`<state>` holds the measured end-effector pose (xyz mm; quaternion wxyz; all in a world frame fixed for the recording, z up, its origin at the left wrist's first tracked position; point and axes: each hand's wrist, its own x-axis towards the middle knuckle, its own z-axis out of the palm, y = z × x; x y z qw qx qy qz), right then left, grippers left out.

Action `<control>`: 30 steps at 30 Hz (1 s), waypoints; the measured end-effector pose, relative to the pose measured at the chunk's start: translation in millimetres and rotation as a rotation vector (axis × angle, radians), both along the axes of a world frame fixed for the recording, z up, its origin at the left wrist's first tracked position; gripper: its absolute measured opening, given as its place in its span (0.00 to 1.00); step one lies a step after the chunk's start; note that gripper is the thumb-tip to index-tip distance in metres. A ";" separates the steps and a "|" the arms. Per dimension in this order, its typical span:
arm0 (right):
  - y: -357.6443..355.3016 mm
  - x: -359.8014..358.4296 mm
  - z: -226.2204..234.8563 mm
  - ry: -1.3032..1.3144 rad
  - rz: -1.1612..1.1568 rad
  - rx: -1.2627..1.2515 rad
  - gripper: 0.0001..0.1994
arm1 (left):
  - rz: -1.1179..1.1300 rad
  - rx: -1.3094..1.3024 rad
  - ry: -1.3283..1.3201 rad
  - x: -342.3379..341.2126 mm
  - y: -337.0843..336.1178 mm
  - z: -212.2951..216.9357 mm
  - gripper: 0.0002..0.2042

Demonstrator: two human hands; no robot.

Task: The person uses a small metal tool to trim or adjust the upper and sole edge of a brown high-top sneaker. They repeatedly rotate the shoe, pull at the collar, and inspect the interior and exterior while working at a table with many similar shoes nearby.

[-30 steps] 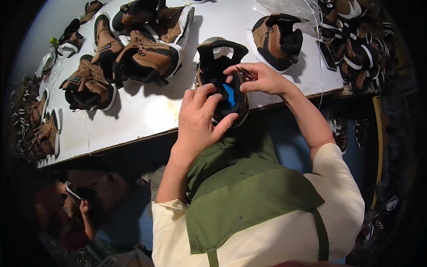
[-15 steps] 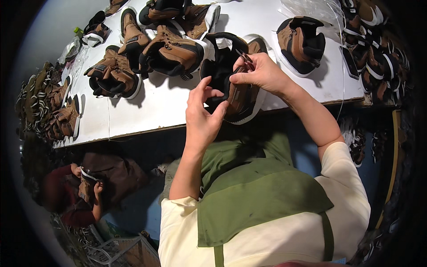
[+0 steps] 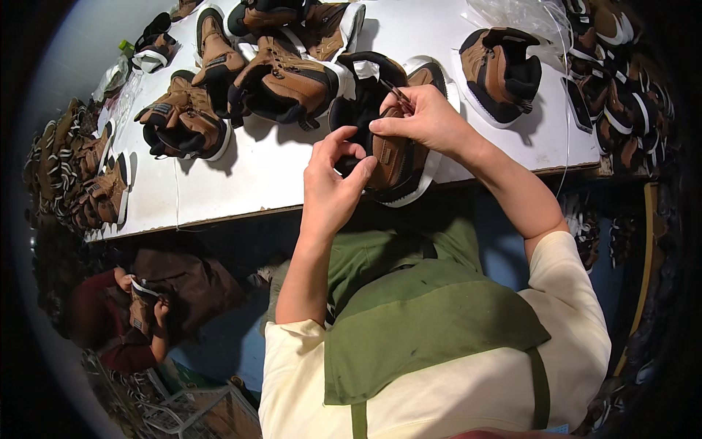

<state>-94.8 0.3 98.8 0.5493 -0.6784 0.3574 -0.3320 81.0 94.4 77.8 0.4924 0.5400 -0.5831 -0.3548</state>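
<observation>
A brown and black high-top shoe (image 3: 391,162) with a white sole rests at the table's front edge, its dark opening up. The fingers and thumb of my left hand (image 3: 330,175) are bent around the collar on its left side. My right hand (image 3: 431,123) is closed on a slim, pointed metal tool (image 3: 399,97), which juts out above the fingers. The thumb of that hand presses on the shoe's upper edge. Just behind lies another brown shoe (image 3: 426,75), partly covered by my hand. What the left fingertips pinch inside the collar is hidden.
Several similar shoes (image 3: 281,84) stand left on the white table (image 3: 256,186); one more shoe (image 3: 501,73) is at right. Beyond it are clear plastic (image 3: 515,18), a dark phone-like slab (image 3: 578,104) and heaped shoes (image 3: 621,95). At lower left a person (image 3: 139,314) handles a shoe.
My right hand has shifted slightly left, its thumb further over the shoe's edge. The shoe has turned a little, showing more of its brown side panel. My left hand has moved slightly.
</observation>
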 end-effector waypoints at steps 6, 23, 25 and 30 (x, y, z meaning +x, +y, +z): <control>1.1 -3.4 1.1 -0.024 -0.003 0.045 0.12 | -0.019 0.095 0.176 -4.6 -4.3 0.6 0.16; 32.1 -26.5 -12.1 -0.316 -0.059 -0.010 0.12 | 0.115 -0.206 -0.442 -21.6 2.1 11.1 0.06; 32.9 -31.2 -15.3 -0.401 -0.075 -0.002 0.13 | 0.120 -0.153 -0.393 -19.4 1.8 10.7 0.06; 23.7 -45.8 -17.4 -0.469 -0.220 0.033 0.14 | 0.174 -0.023 -0.157 -12.0 2.5 -2.4 0.05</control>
